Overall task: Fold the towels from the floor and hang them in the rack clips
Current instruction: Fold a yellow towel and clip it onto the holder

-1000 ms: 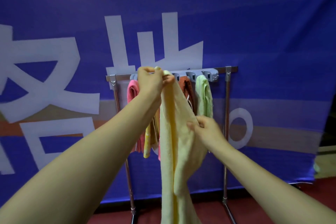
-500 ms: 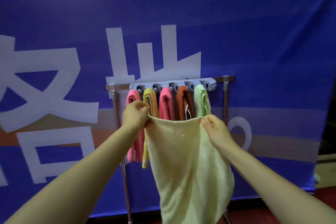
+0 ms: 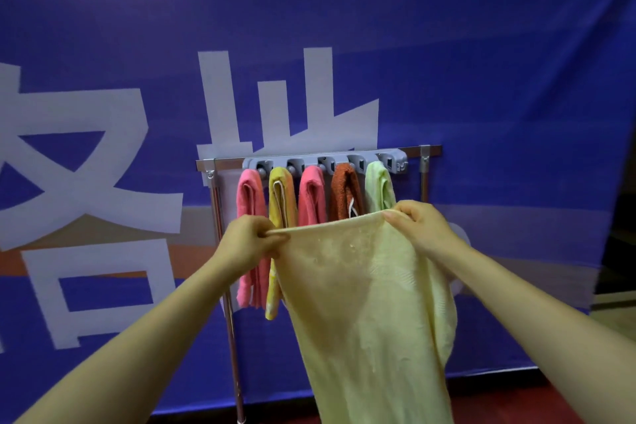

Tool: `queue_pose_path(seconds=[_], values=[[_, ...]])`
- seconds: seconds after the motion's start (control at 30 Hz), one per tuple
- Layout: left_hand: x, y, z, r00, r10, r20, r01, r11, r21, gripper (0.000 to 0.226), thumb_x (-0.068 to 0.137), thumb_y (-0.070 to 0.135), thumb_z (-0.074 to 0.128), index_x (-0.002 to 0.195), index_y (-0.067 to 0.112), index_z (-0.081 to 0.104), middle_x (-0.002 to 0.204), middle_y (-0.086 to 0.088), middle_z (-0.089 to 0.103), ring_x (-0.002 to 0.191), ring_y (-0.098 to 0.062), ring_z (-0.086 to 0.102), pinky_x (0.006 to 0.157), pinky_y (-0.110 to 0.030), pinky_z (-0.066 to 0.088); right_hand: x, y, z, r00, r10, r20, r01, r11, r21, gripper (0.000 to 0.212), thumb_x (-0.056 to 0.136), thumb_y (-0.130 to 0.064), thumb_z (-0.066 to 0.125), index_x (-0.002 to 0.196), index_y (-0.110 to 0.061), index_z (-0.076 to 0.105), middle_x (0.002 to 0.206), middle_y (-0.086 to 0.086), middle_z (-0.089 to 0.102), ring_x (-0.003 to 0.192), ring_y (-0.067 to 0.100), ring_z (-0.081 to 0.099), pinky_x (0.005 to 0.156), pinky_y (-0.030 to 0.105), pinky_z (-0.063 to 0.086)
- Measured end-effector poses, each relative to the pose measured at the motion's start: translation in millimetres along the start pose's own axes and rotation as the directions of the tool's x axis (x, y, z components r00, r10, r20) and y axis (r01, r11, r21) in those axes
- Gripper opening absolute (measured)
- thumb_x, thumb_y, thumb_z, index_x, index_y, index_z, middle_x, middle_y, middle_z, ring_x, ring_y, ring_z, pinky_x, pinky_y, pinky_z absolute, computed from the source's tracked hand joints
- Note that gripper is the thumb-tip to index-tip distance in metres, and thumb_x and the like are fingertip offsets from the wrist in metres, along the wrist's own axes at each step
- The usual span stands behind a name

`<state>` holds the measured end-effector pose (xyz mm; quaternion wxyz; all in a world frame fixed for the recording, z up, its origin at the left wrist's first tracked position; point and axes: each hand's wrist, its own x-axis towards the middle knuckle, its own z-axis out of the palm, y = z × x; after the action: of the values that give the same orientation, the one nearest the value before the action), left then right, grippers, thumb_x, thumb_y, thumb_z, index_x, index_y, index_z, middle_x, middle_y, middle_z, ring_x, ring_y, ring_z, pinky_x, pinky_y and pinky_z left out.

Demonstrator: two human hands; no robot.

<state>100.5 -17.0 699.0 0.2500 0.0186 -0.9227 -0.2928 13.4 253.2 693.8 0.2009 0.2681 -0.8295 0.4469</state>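
A pale yellow towel (image 3: pixel 364 296) hangs spread in front of me, held by its top edge. My left hand (image 3: pixel 249 244) pinches the left top corner and my right hand (image 3: pixel 421 231) grips the right top corner. Behind it stands a metal rack (image 3: pixel 220 217) with a grey clip bar (image 3: pixel 327 162). Several folded towels hang from the clips: pink (image 3: pixel 249 203), mustard yellow (image 3: pixel 282 196), pink (image 3: pixel 311 196), rust orange (image 3: pixel 344 193) and light green (image 3: pixel 378 189). The towel's lower end runs out of the frame.
A large blue banner (image 3: pixel 481 79) with white characters fills the background behind the rack. A strip of red floor (image 3: pixel 499 396) shows at the bottom right. A dark opening lies at the far right edge.
A second ago the towel hung bunched from my raised left hand. Both hands have since spread its top edge wide and lowered it below the clip bar.
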Motion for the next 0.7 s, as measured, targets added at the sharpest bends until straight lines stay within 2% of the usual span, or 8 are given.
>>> queue_pose_path(seconds=[0.07, 0.2, 0.27, 0.37, 0.47, 0.53, 0.63, 0.7], values=[[4, 2, -6, 0.999, 0.006, -0.051, -0.012, 0.994, -0.108, 0.023, 0.086, 0.024, 0.064, 0.076, 0.004, 0.066, 0.070, -0.010, 0.067, 0.066, -0.018, 0.064, 0.062, -0.028, 0.051, -2, 5, -8, 0.998, 0.015, 0.057, -0.013, 1.000, -0.029, 0.035, 0.087, -0.027, 0.061, 0.056, -0.018, 0.046, 0.056, -0.008, 0.041, 0.056, 0.007, 0.037, 0.054, 0.023, 0.032], [15, 3, -16, 0.981, 0.024, -0.193, -0.041, 0.995, -0.087, 0.025, 0.088, 0.025, 0.061, 0.076, 0.003, 0.062, 0.079, -0.018, 0.058, 0.075, -0.025, 0.054, 0.069, -0.039, 0.047, -5, 11, -21, 0.976, 0.056, 0.211, -0.032, 0.993, -0.115, 0.033, 0.084, -0.028, 0.065, 0.055, -0.022, 0.050, 0.057, -0.009, 0.046, 0.056, 0.005, 0.041, 0.056, 0.024, 0.034], [20, 6, -19, 0.954, 0.015, -0.299, -0.044, 0.995, -0.093, 0.021, 0.088, 0.024, 0.060, 0.080, 0.005, 0.063, 0.090, -0.015, 0.051, 0.083, -0.024, 0.050, 0.071, -0.035, 0.041, -6, 16, -26, 0.968, 0.076, 0.241, -0.032, 0.983, -0.180, 0.033, 0.085, -0.028, 0.064, 0.058, -0.016, 0.049, 0.059, -0.006, 0.046, 0.058, 0.008, 0.042, 0.058, 0.027, 0.034], [23, 8, -23, 0.930, -0.017, -0.367, -0.032, 0.992, -0.126, 0.018, 0.089, 0.026, 0.060, 0.088, 0.008, 0.065, 0.094, -0.006, 0.048, 0.082, -0.017, 0.047, 0.067, -0.024, 0.036, -10, 22, -31, 0.967, 0.057, 0.250, -0.014, 0.985, -0.169, 0.035, 0.087, -0.028, 0.061, 0.064, -0.005, 0.049, 0.062, 0.001, 0.043, 0.062, 0.013, 0.041, 0.060, 0.030, 0.033], [24, 4, -27, 0.907, -0.066, -0.417, -0.027, 0.977, -0.213, 0.021, 0.089, 0.026, 0.060, 0.085, 0.007, 0.066, 0.072, -0.002, 0.054, 0.065, -0.010, 0.049, 0.055, -0.019, 0.036, -13, 23, -37, 0.975, 0.036, 0.219, 0.008, 0.980, -0.198, 0.034, 0.090, -0.029, 0.057, 0.067, -0.005, 0.052, 0.062, -0.002, 0.047, 0.060, 0.011, 0.042, 0.060, 0.028, 0.034], [24, 1, -30, 0.886, -0.083, -0.455, -0.022, 0.975, -0.219, 0.024, 0.089, 0.027, 0.059, 0.082, 0.006, 0.066, 0.065, -0.003, 0.055, 0.064, -0.013, 0.049, 0.054, -0.021, 0.038, -15, 26, -39, 0.981, 0.042, 0.190, 0.008, 0.966, -0.258, 0.029, 0.092, -0.031, 0.054, 0.072, -0.008, 0.056, 0.063, -0.004, 0.051, 0.061, 0.010, 0.045, 0.059, 0.026, 0.034], [23, -3, -34, 0.881, -0.029, -0.472, -0.044, 0.989, -0.142, 0.028, 0.089, 0.027, 0.060, 0.081, 0.001, 0.067, 0.072, -0.014, 0.061, 0.071, -0.022, 0.053, 0.061, -0.027, 0.042, -18, 31, -36, 0.986, 0.052, 0.157, -0.002, 0.952, -0.308, 0.026, 0.094, -0.029, 0.050, 0.077, -0.009, 0.054, 0.065, -0.005, 0.052, 0.064, 0.014, 0.047, 0.059, 0.026, 0.034], [23, -5, -36, 0.877, -0.015, -0.481, -0.048, 0.992, -0.119, 0.026, 0.088, 0.026, 0.061, 0.080, 0.003, 0.068, 0.072, -0.013, 0.062, 0.071, -0.024, 0.054, 0.065, -0.031, 0.045, -18, 31, -34, 0.987, 0.052, 0.153, -0.004, 0.955, -0.296, 0.025, 0.094, -0.028, 0.048, 0.076, -0.012, 0.052, 0.065, -0.005, 0.051, 0.064, 0.013, 0.046, 0.059, 0.027, 0.035]])
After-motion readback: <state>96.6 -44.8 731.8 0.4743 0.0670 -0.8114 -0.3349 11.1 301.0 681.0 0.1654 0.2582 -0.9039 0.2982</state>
